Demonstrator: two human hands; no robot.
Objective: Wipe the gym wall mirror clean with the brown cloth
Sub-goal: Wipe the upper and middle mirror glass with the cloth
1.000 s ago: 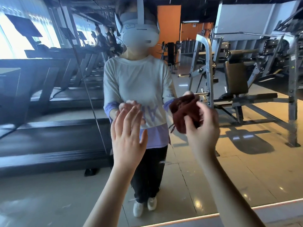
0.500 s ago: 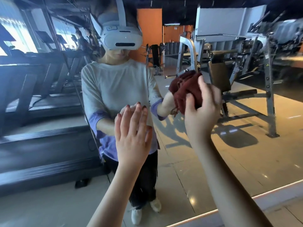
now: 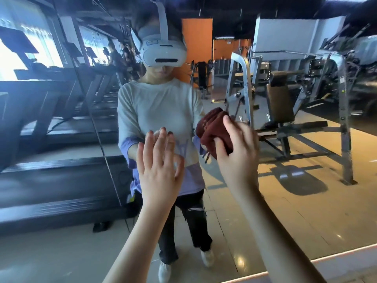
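The wall mirror [image 3: 285, 211] fills the view and reflects me and the gym. My right hand [image 3: 236, 154] grips the bunched brown cloth [image 3: 212, 127] and holds it against the glass at chest height. My left hand [image 3: 159, 166] is raised flat beside it, fingers straight and spread toward the mirror, holding nothing. Whether the fingertips touch the glass I cannot tell.
The mirror's bottom edge [image 3: 306, 262] runs along the lower right. A vertical seam [image 3: 98, 127] splits the mirror on the left. Reflected treadmills [image 3: 51, 123] stand left and a bench machine [image 3: 285, 119] right.
My right hand with the cloth rose up the glass, then came back down a little. My left hand stayed raised and flat. My view tilted up and shifted.
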